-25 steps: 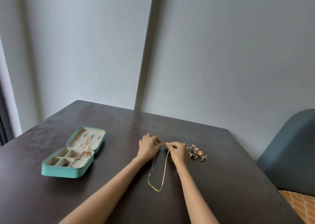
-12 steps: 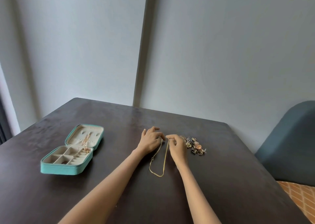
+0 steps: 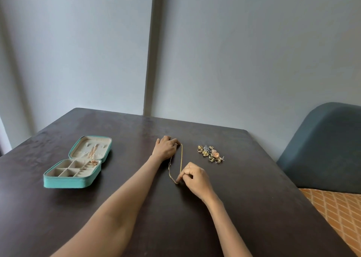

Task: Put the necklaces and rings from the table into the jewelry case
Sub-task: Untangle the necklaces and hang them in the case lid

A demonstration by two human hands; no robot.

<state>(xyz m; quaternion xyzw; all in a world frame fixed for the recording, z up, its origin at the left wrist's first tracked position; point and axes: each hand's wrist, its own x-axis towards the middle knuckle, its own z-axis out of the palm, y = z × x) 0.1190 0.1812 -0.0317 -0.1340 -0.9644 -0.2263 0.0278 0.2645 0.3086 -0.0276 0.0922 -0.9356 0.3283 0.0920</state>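
Note:
A thin gold necklace lies folded in a long loop on the dark table. My left hand rests on its far end, fingers closed over the chain. My right hand pinches the near bend of the loop between thumb and forefinger. A small pile of rings sits to the right of the chain, apart from both hands. The teal jewelry case lies open at the left, with a rose-gold necklace hanging in its lid and beige compartments in its base.
A blue-grey upholstered chair stands past the table's right edge, above an orange patterned floor. A grey wall runs right behind the table's far edge.
My right hand has left the far end of the chain, beside the rings, and moved toward me to the loop's near bend. My left hand stays at the far end.

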